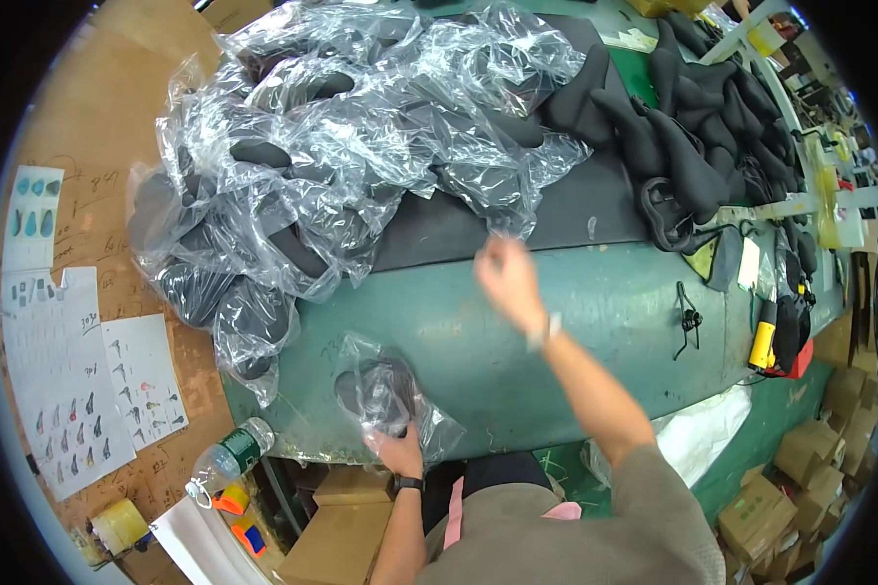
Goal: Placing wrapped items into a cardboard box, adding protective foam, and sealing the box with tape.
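Close to the table's near edge, my left hand (397,450) grips a dark bicycle saddle (380,390) wrapped in a clear plastic bag. Its fingers are partly hidden under the bag. My right hand (509,283) is raised farther forward, fingers curled in and blurred by motion. Its fingertips meet the hanging corner of clear plastic bags (512,200) in the big pile; what is between them cannot be made out. That pile of bagged black saddles (293,156) covers the far left and middle of the table. Unbagged black saddles (688,146) lie heaped at the far right.
The green table (566,322) carries a black pad (576,210) under the pile. A black metal piece (690,320) and a yellow-handled tool (763,336) lie to the right. A plastic bottle (234,453) stands tilted at left, beside papers (68,380). Cardboard boxes (756,512) fill the lower right floor.
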Tool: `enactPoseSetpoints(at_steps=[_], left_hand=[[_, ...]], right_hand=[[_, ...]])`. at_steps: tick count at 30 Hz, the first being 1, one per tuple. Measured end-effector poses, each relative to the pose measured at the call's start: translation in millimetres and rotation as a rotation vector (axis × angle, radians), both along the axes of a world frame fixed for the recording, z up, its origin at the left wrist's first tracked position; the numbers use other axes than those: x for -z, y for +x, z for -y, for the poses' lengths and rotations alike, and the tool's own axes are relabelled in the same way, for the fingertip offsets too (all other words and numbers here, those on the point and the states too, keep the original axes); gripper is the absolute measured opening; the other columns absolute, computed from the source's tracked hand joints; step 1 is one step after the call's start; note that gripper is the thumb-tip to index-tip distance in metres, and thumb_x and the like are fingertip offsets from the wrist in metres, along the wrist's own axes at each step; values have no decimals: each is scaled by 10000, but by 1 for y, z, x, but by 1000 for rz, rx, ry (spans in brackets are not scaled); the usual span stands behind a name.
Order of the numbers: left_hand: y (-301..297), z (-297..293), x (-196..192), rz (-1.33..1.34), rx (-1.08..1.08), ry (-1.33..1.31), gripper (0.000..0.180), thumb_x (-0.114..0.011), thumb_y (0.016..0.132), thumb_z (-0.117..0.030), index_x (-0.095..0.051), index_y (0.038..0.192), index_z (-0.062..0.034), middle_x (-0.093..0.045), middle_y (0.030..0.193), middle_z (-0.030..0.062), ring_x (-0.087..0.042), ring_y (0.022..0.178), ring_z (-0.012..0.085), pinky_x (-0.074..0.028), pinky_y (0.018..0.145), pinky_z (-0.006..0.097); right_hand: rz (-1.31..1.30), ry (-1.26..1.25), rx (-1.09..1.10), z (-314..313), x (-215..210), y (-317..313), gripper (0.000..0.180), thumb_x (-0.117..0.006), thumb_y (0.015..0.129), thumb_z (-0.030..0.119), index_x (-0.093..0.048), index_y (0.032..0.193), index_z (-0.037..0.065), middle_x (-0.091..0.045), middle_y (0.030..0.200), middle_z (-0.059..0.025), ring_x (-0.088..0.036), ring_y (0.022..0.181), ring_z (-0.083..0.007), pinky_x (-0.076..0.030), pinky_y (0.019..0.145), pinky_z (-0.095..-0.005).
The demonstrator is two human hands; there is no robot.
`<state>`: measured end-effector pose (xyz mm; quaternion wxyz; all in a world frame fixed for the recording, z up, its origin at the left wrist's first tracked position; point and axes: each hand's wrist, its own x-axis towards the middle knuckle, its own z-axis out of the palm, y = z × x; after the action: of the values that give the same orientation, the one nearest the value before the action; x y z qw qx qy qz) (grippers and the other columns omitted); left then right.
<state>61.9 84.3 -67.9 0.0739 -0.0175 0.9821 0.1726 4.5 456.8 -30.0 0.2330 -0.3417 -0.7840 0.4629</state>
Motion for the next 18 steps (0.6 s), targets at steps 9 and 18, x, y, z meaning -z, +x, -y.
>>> enactPoseSetpoints(at_steps=[9,18], left_hand=[[4,11,11,260,74,-221,853,-798,703,-400,-490,1306,120,-594,1239,312,-589,1122,458,-482,980,464],[2,37,24,96,77,12,957,-812,682,-487,-460,1361,88,-596,1253,301,-562,1166,443,-462,997,463]], right_hand=[[207,-441,276,-145,78,-77,1104,-826,615,435,-346,1435,-128,-485,1413,-299,-472,1328,-392,-375,1127,-404],[189,-841,-13,32,50,153,796,-792,721,173,-417,1377,-77,-617,1189,-213,-629,1066,-271,-513,936,-357]])
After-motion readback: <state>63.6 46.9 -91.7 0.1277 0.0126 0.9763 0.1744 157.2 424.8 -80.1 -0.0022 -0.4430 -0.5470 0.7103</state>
